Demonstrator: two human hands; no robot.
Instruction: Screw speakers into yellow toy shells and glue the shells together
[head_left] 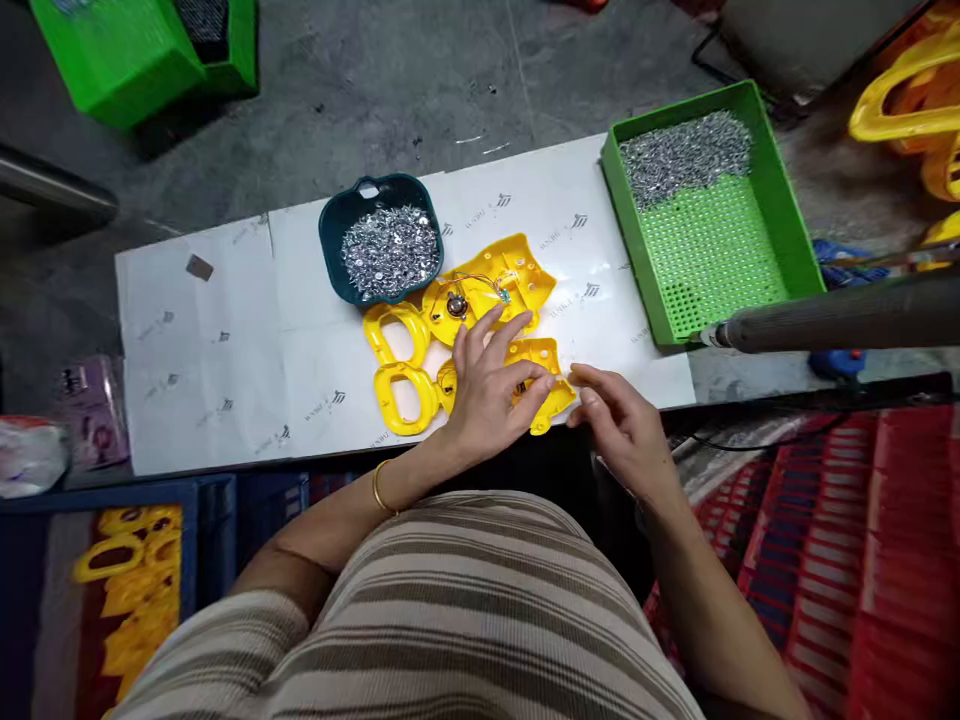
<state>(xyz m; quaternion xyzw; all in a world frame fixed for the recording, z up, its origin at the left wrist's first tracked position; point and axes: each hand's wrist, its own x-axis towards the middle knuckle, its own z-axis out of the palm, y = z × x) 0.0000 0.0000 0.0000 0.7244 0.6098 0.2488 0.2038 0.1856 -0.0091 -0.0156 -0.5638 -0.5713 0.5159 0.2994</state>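
Observation:
Two yellow plastic shells with ring-shaped handles lie side by side on the bench. The farther yellow shell point(491, 270) faces up with its hollow side and holds a round metal part point(457, 305) and thin wires point(484, 280). My left hand point(491, 390) lies over the nearer yellow shell point(405, 400) and hides its middle. Its thumb and index finger pinch together; the other fingers stretch towards the farther shell. At the nearer shell's right end, my right hand point(626, 425) has thumb and fingertips drawn together. Whatever either pinch holds is too small to make out.
A dark green tub point(330, 250) of small screws stands behind the shells. On the right is a green basket point(652, 270) with metal pieces, beside a metal pole point(825, 312). Red crates point(900, 540) and a blue crate point(191, 560) of yellow parts flank me.

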